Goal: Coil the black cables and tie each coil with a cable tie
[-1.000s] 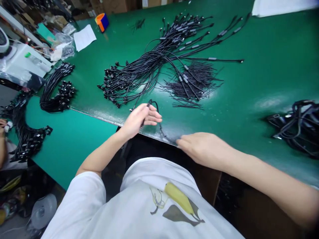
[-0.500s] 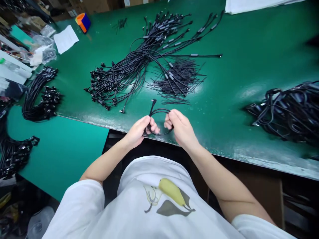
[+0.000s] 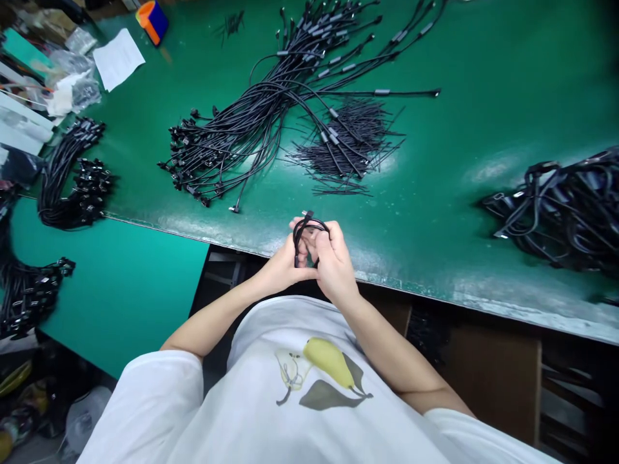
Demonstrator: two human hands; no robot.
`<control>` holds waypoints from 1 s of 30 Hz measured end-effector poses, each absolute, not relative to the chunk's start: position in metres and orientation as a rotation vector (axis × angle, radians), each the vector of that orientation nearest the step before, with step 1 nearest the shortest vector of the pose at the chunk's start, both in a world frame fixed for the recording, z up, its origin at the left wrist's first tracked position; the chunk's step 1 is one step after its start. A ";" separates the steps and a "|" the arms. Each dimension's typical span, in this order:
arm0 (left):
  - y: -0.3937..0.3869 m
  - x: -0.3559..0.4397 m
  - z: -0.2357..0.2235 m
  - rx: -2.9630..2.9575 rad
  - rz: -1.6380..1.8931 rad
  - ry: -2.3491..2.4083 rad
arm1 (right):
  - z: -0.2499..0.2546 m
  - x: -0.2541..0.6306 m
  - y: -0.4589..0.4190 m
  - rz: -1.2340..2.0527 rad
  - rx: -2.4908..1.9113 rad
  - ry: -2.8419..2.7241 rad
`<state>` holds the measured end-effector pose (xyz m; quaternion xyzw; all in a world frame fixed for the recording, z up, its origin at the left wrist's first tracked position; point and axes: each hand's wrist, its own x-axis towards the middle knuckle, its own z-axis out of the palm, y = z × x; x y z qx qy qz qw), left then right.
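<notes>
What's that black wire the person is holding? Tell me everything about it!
The black cable is thin and looks rubber-coated. It is bent into a small coil, pinched between the left hand and the right hand. A small plug end pokes up from the top. It is held in the air over the near edge of the green table.

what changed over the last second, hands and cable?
The right hand came in from the table edge and took hold of the black cable that the left hand already held. Both hands closed together, folding the cable from a wide loop into a tight coil. The cable piles on the green table lie as before.
</notes>
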<state>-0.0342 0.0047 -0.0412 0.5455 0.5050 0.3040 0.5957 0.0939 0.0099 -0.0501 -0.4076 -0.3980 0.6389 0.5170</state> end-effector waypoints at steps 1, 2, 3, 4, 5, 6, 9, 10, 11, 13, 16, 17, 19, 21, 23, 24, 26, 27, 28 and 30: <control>0.004 -0.036 -0.041 1.320 0.665 1.167 | -0.049 0.094 0.007 1.548 -0.968 -0.993; 0.004 -0.037 -0.041 1.376 0.628 1.164 | -0.048 0.094 0.005 1.548 -0.963 -1.023; 0.005 -0.037 -0.043 1.431 0.604 1.169 | -0.047 0.094 0.005 1.535 -0.966 -1.057; 0.005 -0.036 -0.044 1.486 0.598 1.184 | -0.046 0.093 0.005 1.506 -0.973 -1.089; 0.005 -0.034 -0.046 1.538 0.615 1.211 | -0.045 0.092 0.006 1.461 -0.979 -1.112; 0.006 -0.031 -0.048 1.581 0.656 1.250 | -0.043 0.091 0.008 1.408 -0.979 -1.127; 0.006 -0.023 -0.052 1.634 0.802 1.348 | -0.038 0.092 0.015 1.285 -0.971 -1.134; 0.006 -0.021 -0.052 1.615 0.813 1.361 | -0.036 0.093 0.018 1.278 -0.960 -1.136; 0.006 -0.020 -0.050 1.581 0.793 1.349 | -0.035 0.096 0.021 1.295 -0.939 -1.144; 0.006 -0.021 -0.046 1.459 0.671 1.227 | -0.032 0.103 0.026 1.407 -0.863 -1.171; 0.005 -0.026 -0.039 1.191 0.477 0.895 | -0.032 0.111 0.033 1.623 -0.760 -1.178; 0.005 -0.027 -0.037 1.077 0.453 0.809 | -0.033 0.112 0.035 1.669 -0.754 -1.157; 0.005 -0.029 -0.035 0.845 0.450 0.717 | -0.034 0.113 0.037 1.709 -0.780 -1.109; 0.006 -0.028 -0.033 0.665 0.452 0.688 | -0.033 0.112 0.040 1.728 -0.832 -1.069; 0.007 -0.026 -0.032 0.587 0.436 0.683 | -0.031 0.111 0.042 1.760 -0.870 -1.041; 0.007 -0.024 -0.032 0.571 0.434 0.690 | -0.029 0.112 0.043 1.777 -0.878 -1.028; 0.006 -0.020 -0.031 0.545 0.449 0.707 | -0.027 0.114 0.044 1.803 -0.870 -0.999; 0.005 -0.017 -0.031 0.534 0.468 0.716 | -0.027 0.115 0.044 1.803 -0.865 -0.985; 0.004 -0.013 -0.032 0.525 0.491 0.724 | -0.027 0.115 0.044 1.798 -0.864 -0.972; 0.000 -0.007 -0.034 0.514 0.541 0.749 | -0.030 0.116 0.043 1.775 -0.888 -0.944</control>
